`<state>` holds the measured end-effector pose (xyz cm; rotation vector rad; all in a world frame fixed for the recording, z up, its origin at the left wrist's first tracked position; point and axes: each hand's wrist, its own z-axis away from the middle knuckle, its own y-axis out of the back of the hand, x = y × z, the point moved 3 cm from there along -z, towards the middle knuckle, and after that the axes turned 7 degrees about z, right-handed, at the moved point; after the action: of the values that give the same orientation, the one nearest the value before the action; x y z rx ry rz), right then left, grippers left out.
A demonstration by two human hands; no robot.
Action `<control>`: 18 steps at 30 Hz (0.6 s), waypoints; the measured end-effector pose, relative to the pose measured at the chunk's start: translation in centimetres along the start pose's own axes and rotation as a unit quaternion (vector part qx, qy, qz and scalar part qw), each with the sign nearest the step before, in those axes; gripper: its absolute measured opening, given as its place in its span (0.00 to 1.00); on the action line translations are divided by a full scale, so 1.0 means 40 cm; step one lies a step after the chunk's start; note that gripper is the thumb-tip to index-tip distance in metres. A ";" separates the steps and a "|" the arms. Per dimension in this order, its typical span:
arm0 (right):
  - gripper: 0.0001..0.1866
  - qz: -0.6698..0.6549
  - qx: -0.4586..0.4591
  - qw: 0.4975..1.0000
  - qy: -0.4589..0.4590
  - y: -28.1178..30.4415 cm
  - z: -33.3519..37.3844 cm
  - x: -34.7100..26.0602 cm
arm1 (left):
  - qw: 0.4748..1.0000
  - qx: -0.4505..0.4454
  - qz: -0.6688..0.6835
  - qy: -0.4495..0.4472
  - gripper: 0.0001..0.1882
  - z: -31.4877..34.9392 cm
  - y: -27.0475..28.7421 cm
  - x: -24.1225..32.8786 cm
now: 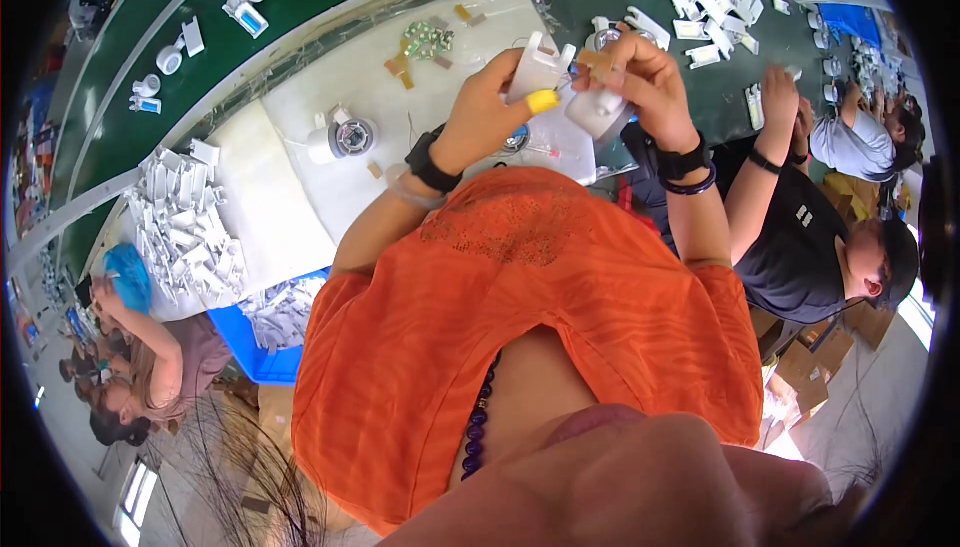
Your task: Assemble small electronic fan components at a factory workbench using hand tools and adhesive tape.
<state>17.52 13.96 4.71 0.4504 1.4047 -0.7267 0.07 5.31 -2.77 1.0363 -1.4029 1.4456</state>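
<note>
My left hand, with a yellow cover on the thumb tip, grips a white plastic shell. Close beside it, my right hand is closed around a rounded white plastic housing. A small tan strip shows at the right fingertips; whether it is attached to the housing I cannot tell. Below the hands, a partly hidden round part lies on the white mat. To the left on the mat lies a white unit with a round, dark-and-silver motor-like part.
Small green circuit boards and tan pieces lie on the mat. White plastic parts are heaped left and right. A blue bin stands lower left. Co-workers sit on both sides; one's hand reaches in at right.
</note>
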 end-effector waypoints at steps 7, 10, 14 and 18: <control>0.11 0.037 -0.130 0.987 -0.083 -0.021 0.053 0.074 | 0.992 -0.041 0.076 0.094 0.24 0.045 0.037 0.086; 0.08 0.075 -0.190 0.971 -0.121 -0.037 0.068 0.097 | 0.991 -0.072 -0.089 0.071 0.24 0.065 0.022 0.128; 0.06 0.029 -0.228 0.954 -0.194 -0.092 0.078 0.102 | 0.988 -0.051 -0.148 -0.003 0.24 0.097 0.005 0.162; 0.09 0.095 -0.209 0.955 -0.187 -0.085 0.089 0.141 | 0.993 -0.015 -0.105 0.046 0.27 0.108 0.020 0.185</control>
<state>17.78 8.04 0.11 0.1015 1.0969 -0.3190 -2.89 1.18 4.17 1.0516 -1.2077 1.2977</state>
